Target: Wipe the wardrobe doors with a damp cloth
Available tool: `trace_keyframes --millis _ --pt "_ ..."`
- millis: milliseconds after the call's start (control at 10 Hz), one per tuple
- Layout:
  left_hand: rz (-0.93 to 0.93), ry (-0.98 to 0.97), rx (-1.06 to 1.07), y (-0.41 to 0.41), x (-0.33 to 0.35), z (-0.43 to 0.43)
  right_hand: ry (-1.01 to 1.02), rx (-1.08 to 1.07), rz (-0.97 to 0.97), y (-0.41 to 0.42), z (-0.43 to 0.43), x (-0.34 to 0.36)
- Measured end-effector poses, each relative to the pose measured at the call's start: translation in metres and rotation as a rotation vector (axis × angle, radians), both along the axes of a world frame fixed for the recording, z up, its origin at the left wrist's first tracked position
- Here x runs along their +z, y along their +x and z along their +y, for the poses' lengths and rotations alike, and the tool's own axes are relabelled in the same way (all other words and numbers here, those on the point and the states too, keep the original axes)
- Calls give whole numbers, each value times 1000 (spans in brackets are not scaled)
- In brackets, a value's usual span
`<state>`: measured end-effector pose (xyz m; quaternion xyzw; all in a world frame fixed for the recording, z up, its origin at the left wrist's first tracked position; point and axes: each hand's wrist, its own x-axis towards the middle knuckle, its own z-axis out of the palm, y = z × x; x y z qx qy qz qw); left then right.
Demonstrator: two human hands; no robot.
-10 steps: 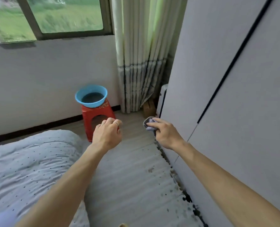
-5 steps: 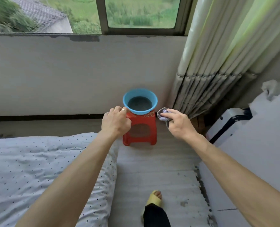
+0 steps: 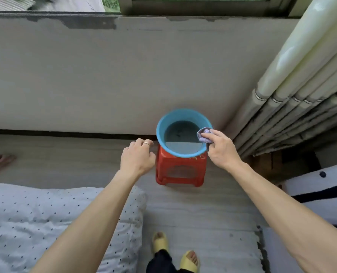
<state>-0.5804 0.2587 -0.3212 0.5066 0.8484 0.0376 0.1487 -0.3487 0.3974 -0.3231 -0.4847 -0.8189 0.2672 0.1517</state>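
One crumpled purple cloth (image 3: 202,134) sits over the right rim of the blue basin (image 3: 160,125) on the red stool (image 3: 180,171), pinched between the fingers (image 3: 208,137) of the right hand (image 3: 220,152). The left hand (image 3: 137,159) hovers just beside the basin, fingers loosely curled, holding nothing.

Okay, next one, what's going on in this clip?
A person stands over a round blue plastic basin of water on a red plastic stool. The right hand pinches a crumpled lilac cloth over the basin's right rim, seemingly not yet in the water. The left hand, wearing a ring, hangs loosely curled beside the stool, holding nothing.
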Motion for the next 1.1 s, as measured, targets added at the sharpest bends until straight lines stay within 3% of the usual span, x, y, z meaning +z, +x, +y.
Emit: trace_keyframes --millis 400,600,700,900,1100 --pt "-82 -122 -120 -82 -176 177 -194 -6 -136 -90 156 -204" --pt "-7 -143 -124 -102 -245 221 -281 87 -299 -108 189 -280" --pt "-13 -172 -153 -103 -278 233 -264 152 -456 -112 202 -303" --pt "23 -164 -112 -97 -309 234 -27 239 -822 -93 198 -300" --pt "43 -194 -104 -96 -304 234 -149 262 -888 -67 203 -281"
